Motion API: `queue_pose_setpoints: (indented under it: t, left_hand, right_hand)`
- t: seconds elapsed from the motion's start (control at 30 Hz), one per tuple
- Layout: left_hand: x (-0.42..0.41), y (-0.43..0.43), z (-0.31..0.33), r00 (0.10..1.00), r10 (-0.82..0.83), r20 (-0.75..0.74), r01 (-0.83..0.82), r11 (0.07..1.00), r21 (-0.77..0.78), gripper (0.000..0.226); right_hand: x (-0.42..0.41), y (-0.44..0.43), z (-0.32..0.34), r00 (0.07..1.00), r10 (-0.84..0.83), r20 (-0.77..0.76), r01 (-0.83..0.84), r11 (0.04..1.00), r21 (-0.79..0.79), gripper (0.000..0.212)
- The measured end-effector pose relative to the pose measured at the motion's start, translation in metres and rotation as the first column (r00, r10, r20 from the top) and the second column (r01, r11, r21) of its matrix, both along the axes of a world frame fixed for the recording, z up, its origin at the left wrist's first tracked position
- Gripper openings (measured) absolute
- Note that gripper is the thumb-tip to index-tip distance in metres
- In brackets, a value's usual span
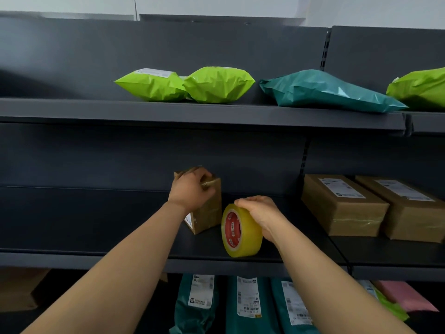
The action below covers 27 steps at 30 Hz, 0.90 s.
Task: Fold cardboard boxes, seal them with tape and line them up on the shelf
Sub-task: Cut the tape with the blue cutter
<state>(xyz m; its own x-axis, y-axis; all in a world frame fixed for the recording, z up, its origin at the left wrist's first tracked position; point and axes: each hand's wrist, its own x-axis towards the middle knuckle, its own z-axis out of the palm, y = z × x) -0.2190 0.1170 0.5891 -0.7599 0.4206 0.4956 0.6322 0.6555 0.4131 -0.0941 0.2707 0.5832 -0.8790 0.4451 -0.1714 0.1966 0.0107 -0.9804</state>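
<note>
A small brown cardboard box (209,213) stands on end on the middle dark shelf (96,257). My left hand (191,191) grips its top, fingers curled over the upper edge. Just right of it a yellow tape roll (242,231) with a red core stands on its edge on the shelf. My right hand (261,214) holds the roll from above and behind, fingers curved over its rim. Box and roll stand close together with a narrow gap between them.
Two taped cardboard boxes (342,204) (409,208) with labels sit side by side at the right of the same shelf level. Lime green (154,85) and teal mailer bags (325,91) lie on the upper shelf. Teal labelled bags (245,307) stand below.
</note>
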Motion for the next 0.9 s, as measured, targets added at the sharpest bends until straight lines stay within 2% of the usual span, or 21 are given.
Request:
queue_pose_setpoints:
  t: [0.13,0.37,0.43,0.5,0.57,0.7,0.83,0.9]
  left_hand:
    - [-0.001,0.001,-0.006,0.999,0.037,-0.019,-0.035,0.995,0.093,0.021]
    - [-0.002,-0.010,-0.011,0.999,0.008,-0.043,-0.013,0.994,-0.111,0.048]
    - [-0.005,-0.014,-0.008,1.000,-0.030,0.008,0.031,0.991,-0.127,0.053]
    - [-0.008,-0.020,-0.006,0.992,-0.094,0.082,0.095,0.995,-0.014,0.046]
    - [-0.010,-0.027,-0.005,0.985,-0.138,0.107,0.128,0.988,0.089,0.040]
    - [-0.009,-0.044,-0.007,0.996,-0.085,0.031,0.087,0.995,-0.055,0.045]
    - [-0.014,-0.067,-0.001,0.988,-0.094,0.124,0.096,0.995,-0.016,0.048]
    - [-0.014,-0.076,0.003,0.978,-0.108,0.177,0.110,0.994,0.003,0.047]
  right_hand:
    - [0.001,0.002,0.000,1.000,0.001,0.002,-0.001,1.000,-0.008,0.036]
    - [0.001,0.006,-0.001,1.000,-0.003,0.008,0.003,1.000,0.004,0.042]
    - [0.001,0.008,-0.002,1.000,0.007,0.002,-0.007,1.000,0.003,0.054]
    - [0.001,0.010,-0.003,1.000,0.007,-0.004,-0.007,1.000,0.027,0.081]
    - [0.000,0.011,-0.003,1.000,0.015,0.001,-0.015,0.999,0.052,0.091]
    - [-0.004,0.016,-0.006,1.000,0.013,-0.015,-0.012,1.000,0.029,0.082]
    - [-0.021,0.018,-0.004,0.996,-0.029,-0.083,0.034,0.997,0.065,0.059]
    - [-0.034,0.012,-0.003,0.992,-0.014,-0.126,0.035,0.986,0.164,0.053]
